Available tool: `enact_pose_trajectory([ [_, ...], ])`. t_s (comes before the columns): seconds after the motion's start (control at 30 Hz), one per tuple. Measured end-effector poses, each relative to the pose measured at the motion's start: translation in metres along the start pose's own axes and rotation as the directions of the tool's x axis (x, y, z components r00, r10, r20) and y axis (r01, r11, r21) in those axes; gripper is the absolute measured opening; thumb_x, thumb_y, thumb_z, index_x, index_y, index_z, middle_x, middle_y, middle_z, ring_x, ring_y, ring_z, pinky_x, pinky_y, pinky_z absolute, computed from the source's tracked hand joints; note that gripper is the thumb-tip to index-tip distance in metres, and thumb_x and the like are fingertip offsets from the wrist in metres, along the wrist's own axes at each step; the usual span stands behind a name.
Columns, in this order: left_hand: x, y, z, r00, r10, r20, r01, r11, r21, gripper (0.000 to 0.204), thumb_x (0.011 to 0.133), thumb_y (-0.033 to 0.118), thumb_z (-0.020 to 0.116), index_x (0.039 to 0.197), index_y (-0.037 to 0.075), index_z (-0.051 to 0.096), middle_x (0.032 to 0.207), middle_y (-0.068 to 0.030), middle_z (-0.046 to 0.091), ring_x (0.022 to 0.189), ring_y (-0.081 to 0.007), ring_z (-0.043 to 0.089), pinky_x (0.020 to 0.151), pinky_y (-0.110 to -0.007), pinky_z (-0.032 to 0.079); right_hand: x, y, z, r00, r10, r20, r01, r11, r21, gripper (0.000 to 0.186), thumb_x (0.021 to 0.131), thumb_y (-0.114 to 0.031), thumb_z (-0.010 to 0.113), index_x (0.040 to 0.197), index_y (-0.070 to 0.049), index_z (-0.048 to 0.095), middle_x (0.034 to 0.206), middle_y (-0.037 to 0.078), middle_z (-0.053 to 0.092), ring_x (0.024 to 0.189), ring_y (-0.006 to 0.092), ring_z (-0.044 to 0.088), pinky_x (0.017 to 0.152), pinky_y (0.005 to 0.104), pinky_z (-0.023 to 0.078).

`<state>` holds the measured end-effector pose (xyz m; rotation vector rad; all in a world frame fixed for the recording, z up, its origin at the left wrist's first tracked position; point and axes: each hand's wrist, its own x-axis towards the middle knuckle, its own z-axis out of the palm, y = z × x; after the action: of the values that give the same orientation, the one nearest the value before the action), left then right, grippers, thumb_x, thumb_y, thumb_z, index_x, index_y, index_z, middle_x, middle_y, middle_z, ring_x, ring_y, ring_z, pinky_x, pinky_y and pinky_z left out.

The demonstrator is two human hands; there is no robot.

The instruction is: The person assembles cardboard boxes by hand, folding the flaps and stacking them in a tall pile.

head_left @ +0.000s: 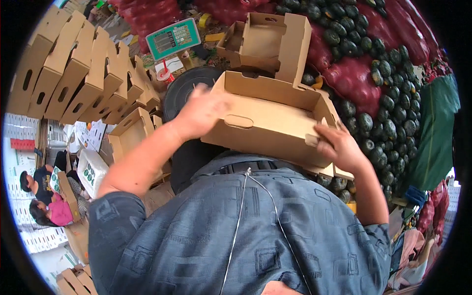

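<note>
Plainly, the right hand touches an oblong box — smooth, brown cardboard.

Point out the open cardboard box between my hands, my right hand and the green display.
Cardboard box [270,138], head view: near wall.
Right hand [340,143], head view: back of hand.
Green display [173,40], head view: front face.

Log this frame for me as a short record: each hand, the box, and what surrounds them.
Left hand: left hand, blurred, at the left end of the box; contact unclear
Right hand: right hand, at the near right corner; exact grip unclear
Box: open cardboard box, no contents visible, oval cutout in near wall
Beyond: another open box; green-framed display
Left side: row of cardboard boxes; two people
Right side: dark green squashes; red mesh sacks
</note>
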<state>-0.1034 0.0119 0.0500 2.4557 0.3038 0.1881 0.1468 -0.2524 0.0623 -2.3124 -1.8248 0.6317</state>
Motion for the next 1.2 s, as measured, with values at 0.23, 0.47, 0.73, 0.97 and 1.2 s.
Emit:
enact_pose_trajectory([
  [0.23, 0.052, 0.052, 0.022, 0.385, -0.247, 0.889, -0.050, 0.957, 0.287, 0.074, 0.077, 0.048, 0.069, 0.130, 0.000, 0.050, 0.125, -0.0209, 0.057, 0.114, -0.0352, 0.055, 0.098, -0.042, 0.042, 0.053, -0.002, 0.018, 0.634, -0.122, 0.763, -0.215, 0.921, 0.326, 0.056, 0.070, -0.026, 0.070, 0.117, 0.002, 0.056, 0.096, 0.017, 0.067, 0.080, 0.0258, 0.066, 0.071, 0.0382, 0.052],
  [0.47, 0.027, 0.058, -0.024, 0.505, -0.269, 0.820, -0.011, 0.948, 0.318, 0.050, 0.081, 0.037, 0.067, 0.110, -0.004, 0.062, 0.101, -0.0221, 0.066, 0.093, -0.0367, 0.063, 0.082, -0.044, 0.049, 0.059, 0.010, -0.025, 0.786, -0.341, 0.516, 0.135, 0.909, 0.394, 0.049, 0.079, -0.034, 0.069, 0.110, 0.003, 0.062, 0.099, 0.014, 0.067, 0.094, 0.0216, 0.061, 0.083, 0.0342, 0.048],
  [0.73, -0.184, 0.062, -0.134, 0.613, -0.680, 0.403, 0.658, 0.721, 0.217, 0.036, 0.079, 0.027, 0.067, 0.104, 0.000, 0.064, 0.090, -0.0192, 0.067, 0.082, -0.0298, 0.065, 0.074, -0.039, 0.051, 0.057, 0.033, -0.066, 0.818, -0.248, -0.518, 0.571, 0.252, 0.781, 0.052, 0.094, -0.033, 0.053, 0.133, 0.001, 0.044, 0.117, 0.014, 0.059, 0.109, 0.0247, 0.055, 0.096, 0.0372, 0.042],
  [0.97, -0.298, 0.010, -0.055, 0.140, -0.990, -0.016, 0.982, 0.140, -0.127, 0.040, 0.079, 0.029, 0.067, 0.106, 0.000, 0.064, 0.091, -0.0187, 0.068, 0.086, -0.0286, 0.066, 0.077, -0.037, 0.050, 0.065, 0.052, 0.019, 0.982, 0.058, -0.179, 0.145, 0.377, 0.915, 0.032, 0.097, -0.015, 0.048, 0.125, -0.001, 0.053, 0.107, 0.007, 0.063, 0.094, 0.0141, 0.059, 0.086, 0.0292, 0.046],
  [1.2, -0.305, -0.106, 0.009, 0.132, -0.970, -0.204, 0.980, 0.158, -0.119, 0.039, 0.080, 0.029, 0.066, 0.102, -0.003, 0.065, 0.094, -0.0245, 0.066, 0.091, -0.0368, 0.064, 0.080, -0.041, 0.051, 0.070, 0.039, 0.026, 0.988, 0.046, -0.150, 0.105, 0.519, 0.848, 0.032, 0.097, -0.015, 0.047, 0.126, -0.002, 0.052, 0.110, 0.006, 0.062, 0.099, 0.0138, 0.058, 0.088, 0.0287, 0.046],
])
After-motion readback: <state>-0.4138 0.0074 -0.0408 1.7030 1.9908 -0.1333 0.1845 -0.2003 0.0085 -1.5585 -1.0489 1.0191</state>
